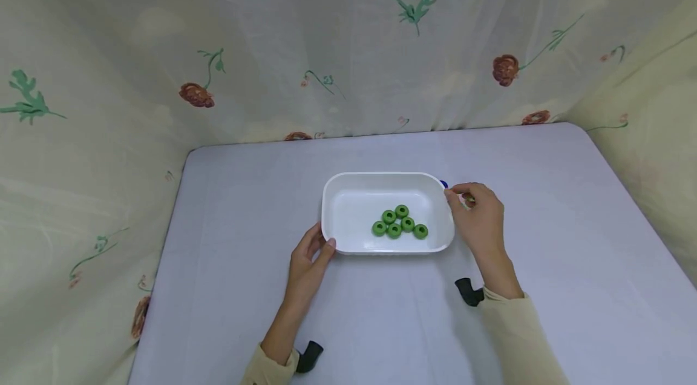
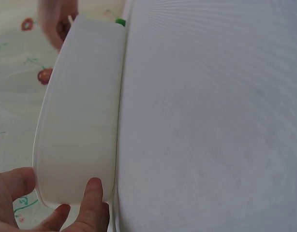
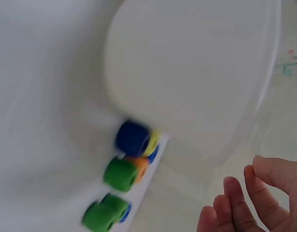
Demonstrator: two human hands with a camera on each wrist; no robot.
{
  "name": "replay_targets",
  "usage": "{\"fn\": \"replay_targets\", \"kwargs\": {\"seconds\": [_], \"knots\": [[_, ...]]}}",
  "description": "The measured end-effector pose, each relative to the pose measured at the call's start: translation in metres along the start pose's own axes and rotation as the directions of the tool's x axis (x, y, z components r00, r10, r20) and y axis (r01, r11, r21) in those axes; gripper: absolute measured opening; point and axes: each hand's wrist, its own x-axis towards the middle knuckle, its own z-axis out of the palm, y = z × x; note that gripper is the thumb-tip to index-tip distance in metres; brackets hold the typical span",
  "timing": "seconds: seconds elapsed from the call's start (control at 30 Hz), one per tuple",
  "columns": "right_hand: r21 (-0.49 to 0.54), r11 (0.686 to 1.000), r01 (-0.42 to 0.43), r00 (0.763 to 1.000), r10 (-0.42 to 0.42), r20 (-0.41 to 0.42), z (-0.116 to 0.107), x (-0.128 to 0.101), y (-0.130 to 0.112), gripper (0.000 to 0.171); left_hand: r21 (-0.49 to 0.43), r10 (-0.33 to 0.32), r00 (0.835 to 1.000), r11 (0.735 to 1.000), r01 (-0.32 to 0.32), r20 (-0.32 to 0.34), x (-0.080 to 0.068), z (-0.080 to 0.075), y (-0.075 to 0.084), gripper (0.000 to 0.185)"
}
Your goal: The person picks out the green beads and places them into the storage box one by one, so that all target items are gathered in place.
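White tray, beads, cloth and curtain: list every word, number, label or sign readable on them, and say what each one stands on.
None: no readable text in any view.
The white rectangular plastic tray is plain, without label or mark.
The green ring-shaped beads carry no characters.
The blue, green, orange and yellow beads beside the tray are blurred in the right wrist view; no marks can be made out.
The cream flowered curtain shows only printed flowers.
The pale tablecloth is blank.

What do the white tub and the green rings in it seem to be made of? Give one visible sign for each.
Tub: probably plastic, smooth and slightly glossy, with thin walls, rounded moulded corners and a rolled rim.
Green rings: likely plastic or painted wood; even matte colour, rounded edges, centre holes. The pictures do not settle which.
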Motion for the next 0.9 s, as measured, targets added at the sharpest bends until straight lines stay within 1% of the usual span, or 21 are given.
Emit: {"fn": "replay_targets", "kwargs": {"seconds": [0.13,0.23,0.43,0.53,0.7,0.9], "knots": [[-0.047,0.996,-0.074,0.997,0.072,-0.027,-0.008,0.001,0.023,0.026,-0.002,-0.017,1.0,1.0,0.017,0.003,0.0,0.0,0.0,0.059],[-0.073,0.99,-0.124,0.992,0.122,-0.035,-0.011,0.002,0.04,0.027,0.008,-0.02,1.0,1.0,0.02,0.0,0.0,0.0,0.0,0.06],[-0.106,0.966,-0.237,0.971,0.237,-0.012,-0.01,0.003,0.062,0.028,0.016,-0.02,1.0,1.0,0.02,-0.009,0.0,0.0,0.001,0.06],[-0.116,0.959,-0.26,0.965,0.261,-0.009,-0.008,0.003,0.068,0.028,0.017,-0.017,1.0,1.0,0.017,-0.006,0.0,0.0,0.001,0.059],[-0.122,0.955,-0.272,0.962,0.272,-0.018,-0.007,0.003,0.073,0.026,0.012,-0.02,1.0,1.0,0.02,-0.008,-0.001,0.0,0.002,0.059],[-0.132,0.947,-0.292,0.955,0.296,0.005,-0.006,0.003,0.077,0.027,0.022,-0.031,0.999,0.999,0.032,-0.02,-0.001,0.002,0.003,0.058]]}}
